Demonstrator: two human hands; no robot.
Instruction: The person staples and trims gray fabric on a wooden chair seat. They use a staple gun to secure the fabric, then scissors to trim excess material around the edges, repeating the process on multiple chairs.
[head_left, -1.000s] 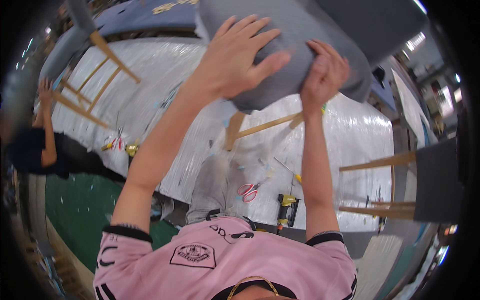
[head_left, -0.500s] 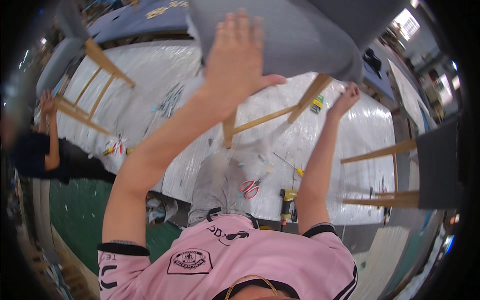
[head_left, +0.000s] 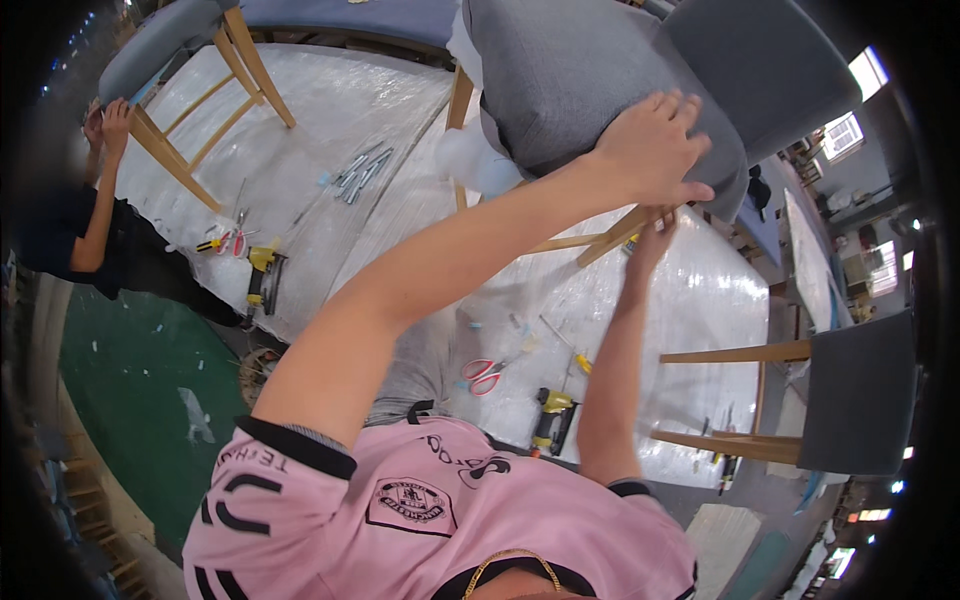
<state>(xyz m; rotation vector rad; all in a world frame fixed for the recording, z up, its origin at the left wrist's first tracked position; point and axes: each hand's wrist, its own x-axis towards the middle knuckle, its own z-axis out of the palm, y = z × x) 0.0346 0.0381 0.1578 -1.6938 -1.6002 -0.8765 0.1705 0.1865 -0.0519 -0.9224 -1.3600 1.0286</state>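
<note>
A chair with a grey upholstered seat (head_left: 560, 90) and wooden legs stands on the plastic-covered worktable (head_left: 420, 190). My left hand (head_left: 650, 150) lies on the seat's near right edge, fingers spread and slightly bent over the fabric. Just below it, my right hand (head_left: 652, 235) is up under that edge, beside the top of a wooden leg (head_left: 608, 240). Its fingers look curled; the seat edge and my left hand partly hide what they hold. White padding (head_left: 475, 160) hangs out at the seat's left side.
Red-handled scissors (head_left: 482, 376), a yellow-and-black nail gun (head_left: 552, 420) and a screwdriver (head_left: 568, 348) lie near me. A second nail gun (head_left: 263, 278) and metal rods (head_left: 362, 175) lie leftward. A co-worker (head_left: 95, 230) handles another chair (head_left: 200, 130); a grey chair (head_left: 858, 390) lies at right.
My left hand has slid right across the seat to its near right edge. My right hand has moved slightly left and down, in under the edge. The view has shifted, showing more of the backrest.
</note>
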